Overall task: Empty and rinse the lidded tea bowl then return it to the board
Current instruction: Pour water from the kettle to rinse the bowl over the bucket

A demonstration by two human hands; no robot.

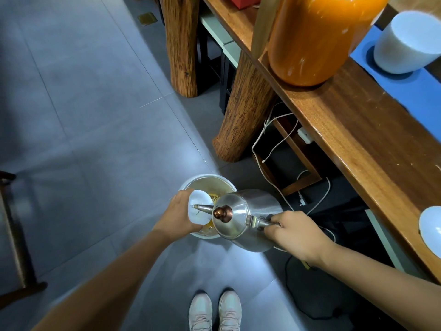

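My left hand (177, 215) grips a small white tea bowl (199, 204), tilted on its side with its mouth facing right, above a pale waste bucket (191, 182) on the floor. The bucket holds yellowish liquid and wet tea leaves. My right hand (294, 231) is closed on the handle of a steel kettle (248, 211) with a copper lid knob. The kettle is tipped left and its thin spout reaches into the tea bowl's mouth. No lid for the bowl is visible.
A long wooden table (358, 130) runs along the right, on thick trunk legs (241, 108). On it stand an orange jar (317, 39), a white pot (410, 41) on a blue mat, and a white dish (432, 225). White cables (272, 142) hang beneath. A dark chair (14, 235) stands left.
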